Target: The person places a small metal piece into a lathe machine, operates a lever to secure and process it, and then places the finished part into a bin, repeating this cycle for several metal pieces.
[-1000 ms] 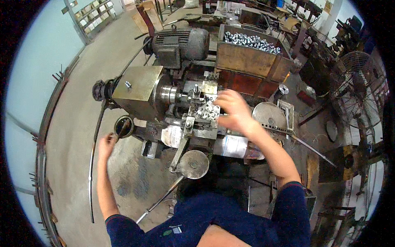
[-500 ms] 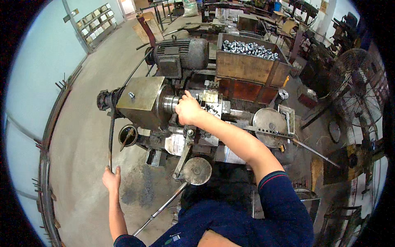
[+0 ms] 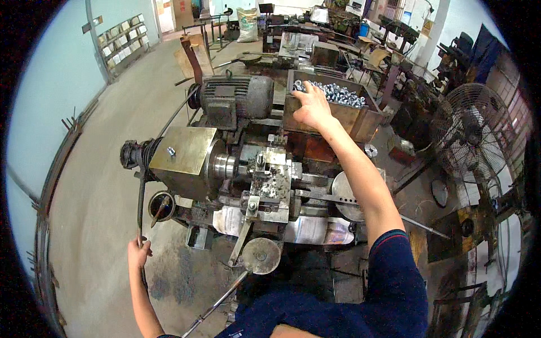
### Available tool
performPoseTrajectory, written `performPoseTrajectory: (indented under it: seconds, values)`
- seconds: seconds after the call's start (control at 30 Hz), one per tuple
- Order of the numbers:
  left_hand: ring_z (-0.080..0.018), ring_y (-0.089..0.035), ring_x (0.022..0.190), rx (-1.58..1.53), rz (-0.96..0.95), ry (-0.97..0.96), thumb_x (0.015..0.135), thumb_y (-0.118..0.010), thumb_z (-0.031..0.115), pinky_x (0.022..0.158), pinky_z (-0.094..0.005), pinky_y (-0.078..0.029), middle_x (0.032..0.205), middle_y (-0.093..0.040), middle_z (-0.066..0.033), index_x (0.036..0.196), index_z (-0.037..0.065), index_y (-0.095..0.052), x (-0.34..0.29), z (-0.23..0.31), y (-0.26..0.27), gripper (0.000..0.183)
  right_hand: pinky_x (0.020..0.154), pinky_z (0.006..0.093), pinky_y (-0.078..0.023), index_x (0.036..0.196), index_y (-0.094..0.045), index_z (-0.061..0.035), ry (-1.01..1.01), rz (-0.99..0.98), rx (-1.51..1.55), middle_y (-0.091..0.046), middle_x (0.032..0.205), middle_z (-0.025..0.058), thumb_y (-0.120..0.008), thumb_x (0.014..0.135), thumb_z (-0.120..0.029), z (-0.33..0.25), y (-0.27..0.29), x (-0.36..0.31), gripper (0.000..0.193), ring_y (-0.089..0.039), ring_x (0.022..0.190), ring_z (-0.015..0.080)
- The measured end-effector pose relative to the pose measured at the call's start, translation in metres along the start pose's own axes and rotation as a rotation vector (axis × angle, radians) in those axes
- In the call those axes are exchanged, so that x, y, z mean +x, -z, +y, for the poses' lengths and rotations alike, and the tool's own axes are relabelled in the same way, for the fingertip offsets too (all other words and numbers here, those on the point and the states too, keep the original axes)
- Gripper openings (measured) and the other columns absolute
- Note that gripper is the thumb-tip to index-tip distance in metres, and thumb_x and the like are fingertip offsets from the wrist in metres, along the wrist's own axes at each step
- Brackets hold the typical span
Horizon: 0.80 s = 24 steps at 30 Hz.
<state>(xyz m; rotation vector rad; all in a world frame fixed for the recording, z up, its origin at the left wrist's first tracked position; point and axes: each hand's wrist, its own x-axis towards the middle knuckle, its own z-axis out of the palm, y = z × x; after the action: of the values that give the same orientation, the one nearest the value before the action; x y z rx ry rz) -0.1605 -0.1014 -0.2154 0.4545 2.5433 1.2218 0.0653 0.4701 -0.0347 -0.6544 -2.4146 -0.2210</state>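
My left hand (image 3: 138,253) is closed around the lower end of a long dark lever (image 3: 140,208), which runs up to the left end of the lathe. Over the near left corner of a wooden box (image 3: 360,117) is my right hand (image 3: 313,107), its fingers spread and nothing visible in them. Many small shiny metal pieces (image 3: 345,94) fill that box. Below and left of my right hand, the lathe's spindle nose (image 3: 224,167) faces a carriage (image 3: 270,188) strewn with metal chips. One small metal piece (image 3: 171,151) rests on the headstock cover (image 3: 186,147).
An electric motor (image 3: 236,101) sits behind the headstock. A round handwheel (image 3: 261,256) with a metal rod (image 3: 217,303) projects toward me. At the right stands a large caged fan (image 3: 470,132). A round pot (image 3: 162,206) hangs near the lathe's left front.
My right hand has left the spindle area and moved up and right to the box, its fingers now spread. My left hand stays on the lever. The view has shifted slightly.
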Motion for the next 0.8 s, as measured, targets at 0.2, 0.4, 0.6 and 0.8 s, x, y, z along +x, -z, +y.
performPoseTrajectory:
  seconds: [0.2, 0.4, 0.6, 0.8]
  values:
    - [-0.0169, -0.057, 0.051, -0.202, 0.004, -0.007, 0.079, -0.059, 0.010, 0.048, -0.0299, -0.050, 0.060, -0.055, -0.0084, 0.095, -0.008, -0.052, -0.008, -0.016, 0.014, 0.025, 0.096, 0.0369, -0.037, 0.103, -0.062, -0.0068, -0.007, 0.115, 0.360, -0.039, 0.131, 0.0193, -0.063, 0.056, -0.016, 0.008, 0.017, -0.039, 0.048, -0.043, 0.115, 0.0346]
    - [-0.0172, -0.057, 0.055, -0.321, -0.062, 0.021, 0.081, -0.061, 0.015, 0.053, -0.0324, -0.051, 0.065, -0.054, -0.0071, 0.097, -0.005, -0.053, -0.007, 0.008, 0.008, 0.027, 0.093, 0.0343, -0.040, 0.092, -0.064, 0.0009, -0.357, -0.016, 0.228, -0.047, 0.127, 0.0115, -0.058, 0.056, -0.009, 0.109, 0.085, -0.201, 0.037, -0.049, 0.111, 0.0275]
    - [-0.0172, -0.052, 0.059, -0.347, -0.232, 0.215, 0.080, -0.064, 0.027, 0.061, -0.0355, -0.049, 0.063, -0.049, -0.0019, 0.106, 0.001, -0.051, 0.031, -0.055, 0.025, 0.039, 0.076, 0.0342, -0.047, 0.089, -0.065, -0.0021, -1.179, -0.207, 0.016, -0.063, 0.091, 0.0185, -0.057, 0.059, -0.016, 0.159, 0.164, -0.418, 0.034, -0.062, 0.085, 0.0287]
    - [-0.0168, -0.050, 0.059, -0.355, -0.078, 0.391, 0.079, -0.065, 0.028, 0.060, -0.0355, -0.046, 0.062, -0.047, 0.0000, 0.107, 0.002, -0.051, 0.065, -0.069, 0.001, 0.040, 0.075, 0.0355, -0.049, 0.080, -0.069, -0.0086, -1.481, -0.336, -0.045, -0.064, 0.086, 0.0170, -0.062, 0.056, -0.025, 0.146, 0.201, -0.626, 0.030, -0.062, 0.083, 0.0298]
